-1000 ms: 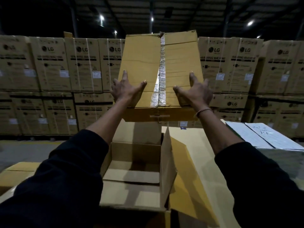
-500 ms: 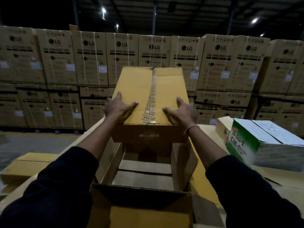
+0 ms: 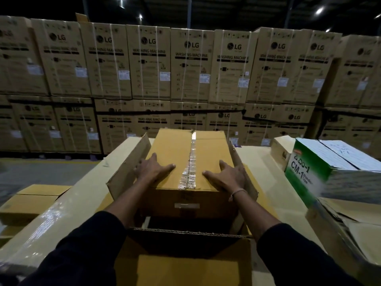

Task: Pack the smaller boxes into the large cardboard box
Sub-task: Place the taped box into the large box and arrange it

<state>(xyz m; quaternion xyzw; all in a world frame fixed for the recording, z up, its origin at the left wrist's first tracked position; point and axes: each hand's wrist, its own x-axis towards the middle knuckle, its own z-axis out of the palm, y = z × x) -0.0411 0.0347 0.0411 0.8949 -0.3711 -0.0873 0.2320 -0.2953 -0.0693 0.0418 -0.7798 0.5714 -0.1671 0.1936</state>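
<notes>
A yellow-brown smaller box [image 3: 175, 153], taped along its middle seam, sits partly down inside the open large cardboard box [image 3: 127, 172], between its raised side flaps. My left hand [image 3: 151, 169] lies flat on the box's top left of the tape. On the right half of the top my right hand [image 3: 227, 175] presses flat, its wrist next to the right flap. The near flap [image 3: 185, 263] of the large box hangs toward me. A dark gap shows between the small box and the near wall.
A green and white carton [image 3: 321, 170] marked CM-1 stands at the right on other cartons. Flat yellow boxes [image 3: 31, 203] lie at the lower left. A wall of stacked washing machine cartons [image 3: 191, 69] fills the background. Grey floor shows at left.
The small box came down from head height into the large box's opening. Both hands stayed on its top and moved down with it.
</notes>
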